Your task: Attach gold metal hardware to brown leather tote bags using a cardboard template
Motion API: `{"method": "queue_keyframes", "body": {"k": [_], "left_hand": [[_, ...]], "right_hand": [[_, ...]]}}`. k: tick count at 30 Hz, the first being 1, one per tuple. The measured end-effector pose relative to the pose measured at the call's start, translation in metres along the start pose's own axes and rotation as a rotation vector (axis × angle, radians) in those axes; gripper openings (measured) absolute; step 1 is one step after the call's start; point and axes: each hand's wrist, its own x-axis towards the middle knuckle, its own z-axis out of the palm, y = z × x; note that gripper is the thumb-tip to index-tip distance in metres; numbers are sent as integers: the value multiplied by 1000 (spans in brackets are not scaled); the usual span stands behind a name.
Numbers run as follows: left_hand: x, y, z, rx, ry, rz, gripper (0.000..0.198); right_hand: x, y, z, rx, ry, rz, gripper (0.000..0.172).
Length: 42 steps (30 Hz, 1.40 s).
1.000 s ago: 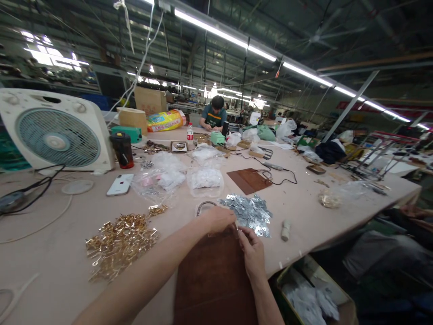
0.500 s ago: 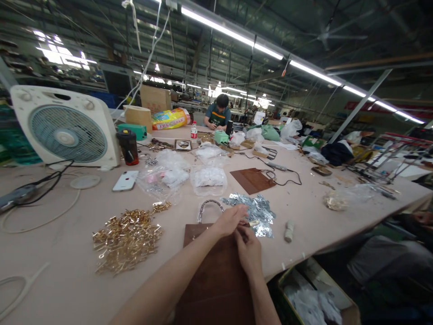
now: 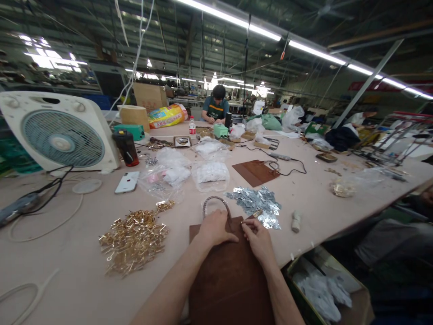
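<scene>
Brown panel (image 3: 230,280) lies flat on the table (image 3: 81,293), right in front of the person I'm watching, looped handle (image 3: 214,197) at its far edge. Left hand (image 3: 214,228) rests on the panel by the handle, thumb spread; fingers partly hidden, can't tell if they grip. Right hand (image 3: 257,232) at the far right corner, apart from the left, fingertips drawn together; can't tell what's between them. Gold hardware pile (image 3: 135,241) left, silver plates (image 3: 255,198) just beyond the right hand, second brown piece (image 3: 253,172) farther back. Co-worker (image 3: 215,109) sits across.
</scene>
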Motion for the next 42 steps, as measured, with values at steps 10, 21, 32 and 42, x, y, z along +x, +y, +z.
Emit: {"method": "queue_keyframes", "body": {"k": [10, 21, 32, 42], "left_hand": [[0, -9, 7, -48, 57, 47, 77], [-10, -6, 5, -10, 76, 72, 66], [-16, 2, 2, -65, 175, 56, 50], [-21, 8, -6, -361, 322, 75, 42]], "right_hand": [[-10, -4, 8, -150, 39, -89, 36], [-16, -2, 14, -350, 76, -222, 36], [-26, -24, 16, -261, 112, -201, 36], [-65, -20, -19, 755, 452, 24, 42]]}}
